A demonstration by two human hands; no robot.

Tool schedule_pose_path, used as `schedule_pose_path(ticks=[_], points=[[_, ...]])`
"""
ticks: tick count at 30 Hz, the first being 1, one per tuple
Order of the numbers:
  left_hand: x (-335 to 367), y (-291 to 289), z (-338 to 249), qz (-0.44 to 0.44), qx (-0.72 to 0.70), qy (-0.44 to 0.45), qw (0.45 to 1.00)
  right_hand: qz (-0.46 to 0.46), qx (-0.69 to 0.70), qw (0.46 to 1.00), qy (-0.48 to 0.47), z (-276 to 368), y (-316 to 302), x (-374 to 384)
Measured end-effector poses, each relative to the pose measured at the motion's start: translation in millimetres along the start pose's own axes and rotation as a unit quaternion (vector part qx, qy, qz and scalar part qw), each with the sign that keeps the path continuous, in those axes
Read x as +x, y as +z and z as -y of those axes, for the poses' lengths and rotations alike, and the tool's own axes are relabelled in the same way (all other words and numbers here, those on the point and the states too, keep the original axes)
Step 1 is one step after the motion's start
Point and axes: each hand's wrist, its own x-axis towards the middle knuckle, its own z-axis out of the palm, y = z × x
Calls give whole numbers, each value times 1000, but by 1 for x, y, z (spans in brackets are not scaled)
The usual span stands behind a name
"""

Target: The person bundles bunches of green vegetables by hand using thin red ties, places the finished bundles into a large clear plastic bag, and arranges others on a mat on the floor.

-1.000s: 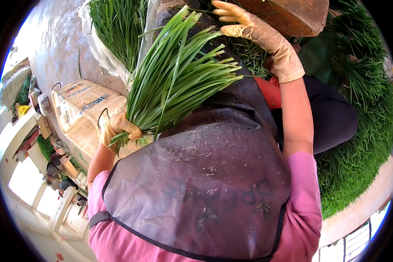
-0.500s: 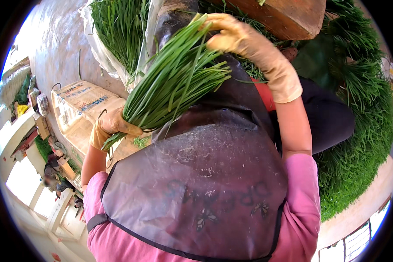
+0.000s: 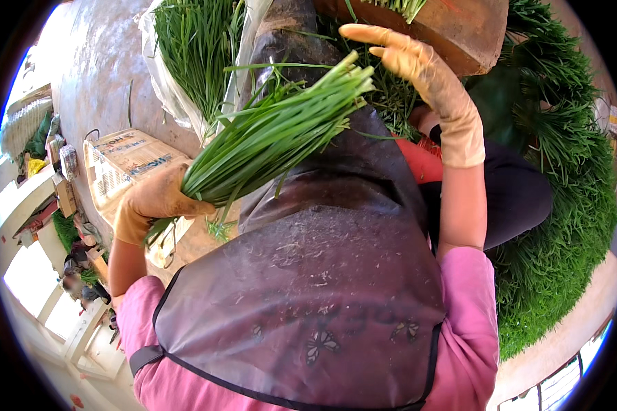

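A thick bunch of chives (image 3: 281, 130), long flat green leaves, lies slantwise above my lap, its pale cut ends pointing up and right. Wrapped round its lower left end is my gloved left hand (image 3: 156, 194); some leaf tips poke out below the fist. My right hand (image 3: 425, 72), in the same kind of tan rubber glove, is off the bunch to its upper right, with fingers stretched out and nothing in them. A few loose leaves stick out sideways from the bunch. Beneath it spreads my dark plastic apron (image 3: 308, 267).
More chives (image 3: 199, 55) fill a white plastic bag (image 3: 159, 82) at the upper left. A wooden block (image 3: 459, 41) with cut stalks on it stands at the top right. A large heap of greens (image 3: 555, 274) covers the right side. A printed carton (image 3: 134, 161) lies left; another person (image 3: 82, 291) is farther off.
My right hand has come away from the bunch's cut ends, moving right with fingers straightened. The bunch has tipped lower, and my left hand has shifted slightly left.
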Motion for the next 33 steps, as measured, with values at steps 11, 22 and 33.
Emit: schedule_pose_path(ticks=[11, 22, 33], points=[[-26, -27, -68, -247, 369, 59, 894, -161, 47, 976, 141, -69, -49, -22], [-9, -2, -71, -310, 379, 71, 869, -124, 29, 992, 10, -40, 2, 40], [7, 11, -37, -375, 554, 63, 741, 32, 1, 996, 80, -25, 17, 8]])
